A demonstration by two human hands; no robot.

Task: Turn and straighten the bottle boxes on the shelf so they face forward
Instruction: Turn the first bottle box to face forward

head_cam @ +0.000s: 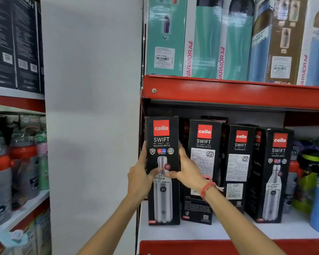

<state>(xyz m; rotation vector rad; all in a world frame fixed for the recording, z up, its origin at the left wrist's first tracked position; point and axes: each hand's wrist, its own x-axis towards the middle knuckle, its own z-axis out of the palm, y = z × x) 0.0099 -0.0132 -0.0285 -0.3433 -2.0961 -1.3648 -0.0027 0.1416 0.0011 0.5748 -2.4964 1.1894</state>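
At the shelf's [219, 232] left end, my left hand [139, 176] and right hand [187, 171] clamp the front-facing box [163, 144]; I square it gently, base flat.

I read "cello SWIFT VACUSTEEL BOTTLE" on the leftmost tall black cardboard box [162, 162]; its white price sticker [161, 179] shows "1099.00", base corner "1000". The three black boxes to its right [203, 162] repeat "cello SWIFT". On the upper shelf, the teal and white boxes [204, 43] carry "VARMORA" vertically.
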